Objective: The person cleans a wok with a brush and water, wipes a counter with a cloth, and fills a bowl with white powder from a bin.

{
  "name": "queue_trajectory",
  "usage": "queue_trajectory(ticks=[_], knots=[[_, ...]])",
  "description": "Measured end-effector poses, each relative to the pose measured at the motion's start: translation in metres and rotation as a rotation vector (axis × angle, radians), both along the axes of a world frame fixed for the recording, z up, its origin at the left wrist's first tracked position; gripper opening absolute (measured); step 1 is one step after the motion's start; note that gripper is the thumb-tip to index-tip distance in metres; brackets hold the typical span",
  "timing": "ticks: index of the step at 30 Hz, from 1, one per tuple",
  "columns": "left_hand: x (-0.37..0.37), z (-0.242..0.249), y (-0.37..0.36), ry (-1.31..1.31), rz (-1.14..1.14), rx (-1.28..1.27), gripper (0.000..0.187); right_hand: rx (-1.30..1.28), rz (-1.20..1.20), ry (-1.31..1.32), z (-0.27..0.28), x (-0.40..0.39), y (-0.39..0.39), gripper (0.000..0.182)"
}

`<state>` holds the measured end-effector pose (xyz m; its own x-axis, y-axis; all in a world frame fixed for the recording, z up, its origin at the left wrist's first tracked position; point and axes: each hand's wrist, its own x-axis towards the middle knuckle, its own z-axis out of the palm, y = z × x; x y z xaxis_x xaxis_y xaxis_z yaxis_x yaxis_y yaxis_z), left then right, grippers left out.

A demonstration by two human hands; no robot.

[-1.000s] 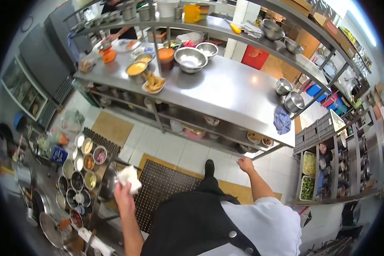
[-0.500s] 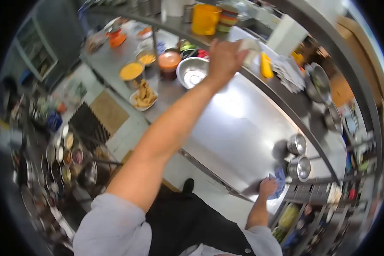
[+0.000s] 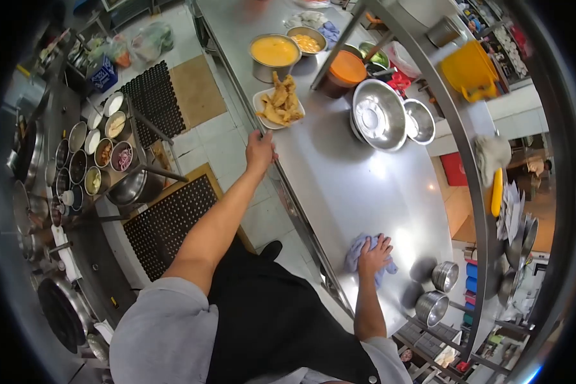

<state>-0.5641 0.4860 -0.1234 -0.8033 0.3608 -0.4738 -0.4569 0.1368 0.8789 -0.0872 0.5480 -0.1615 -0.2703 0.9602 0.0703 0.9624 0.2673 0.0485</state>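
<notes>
My left hand [image 3: 260, 152] is by the front edge of the steel table, just below a white dish [image 3: 261, 102] heaped with golden fried pieces [image 3: 281, 104]. Its fingers look slightly bent and apart, with nothing visible in them. On the steel tabletop [image 3: 339, 185], my right hand [image 3: 374, 255] presses down over a crumpled blue cloth [image 3: 354, 254], fingers spread across it. Two stacks of small metal bowls [image 3: 432, 308] stand to the right of that hand. A whitish cloth [image 3: 491, 157] lies on the raised shelf, apart from both hands.
Metal bowls [image 3: 377, 115], a pot of yellow liquid [image 3: 274, 51] and an orange-topped container [image 3: 347, 68] stand toward the table's far end. An overhead shelf [image 3: 473, 137] carries a yellow container [image 3: 470, 70]. Behind at left is a counter with several small food bowls [image 3: 102, 153].
My left hand has come down from the whitish cloth at the shelf to the table's front edge. My right hand has slid the blue cloth away from the bowl stacks. The view has turned.
</notes>
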Motion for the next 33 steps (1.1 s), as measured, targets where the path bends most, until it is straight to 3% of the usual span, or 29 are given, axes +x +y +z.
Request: queue_trajectory(ticks=[2, 5, 10, 16, 18, 20, 22, 23, 24, 26, 29, 33], knots=[[-0.041, -0.009, 0.024, -0.022, -0.022, 0.046, 0.053, 0.015, -0.26, 0.022, -0.021, -0.041, 0.013, 0.071], [-0.061, -0.033, 0.038, -0.023, -0.075, 0.172, 0.048, 0.073, 0.011, 0.019, -0.02, -0.113, 0.015, 0.072], [-0.071, -0.022, 0.026, -0.055, -0.089, 0.184, 0.039, 0.049, 0.252, 0.13, -0.021, -0.167, 0.064, 0.071], [-0.047, -0.034, -0.064, -0.03, 0.031, 0.228, 0.031, -0.059, 0.503, 0.161, -0.014, -0.156, 0.116, 0.079], [-0.037, -0.04, -0.105, -0.011, 0.062, 0.196, 0.032, -0.01, 0.758, 0.189, -0.004, -0.151, 0.125, 0.088], [-0.029, -0.058, -0.143, 0.089, 0.036, 0.133, 0.032, 0.068, 0.794, 0.041, 0.009, -0.144, 0.126, 0.096], [-0.021, -0.072, -0.172, 0.064, 0.058, 0.086, 0.033, -0.036, 0.163, 0.187, -0.005, -0.139, 0.144, 0.1], [-0.017, -0.083, -0.186, 0.066, 0.067, 0.084, 0.035, -0.224, -0.242, 0.179, -0.004, -0.148, 0.144, 0.097], [-0.01, -0.096, -0.198, 0.061, 0.068, 0.086, 0.036, -0.223, -0.234, 0.169, -0.02, -0.154, 0.137, 0.097], [0.002, -0.144, -0.211, -0.004, 0.066, 0.067, 0.037, -0.152, 0.465, 0.379, -0.057, -0.175, 0.131, 0.09], [0.035, -0.211, -0.199, -0.055, 0.034, 0.037, 0.039, -0.134, 0.467, 0.158, -0.013, -0.262, 0.053, 0.083], [0.068, -0.266, -0.152, -0.104, -0.082, -0.04, 0.052, -0.165, 0.505, 0.209, -0.018, -0.273, 0.06, 0.082]])
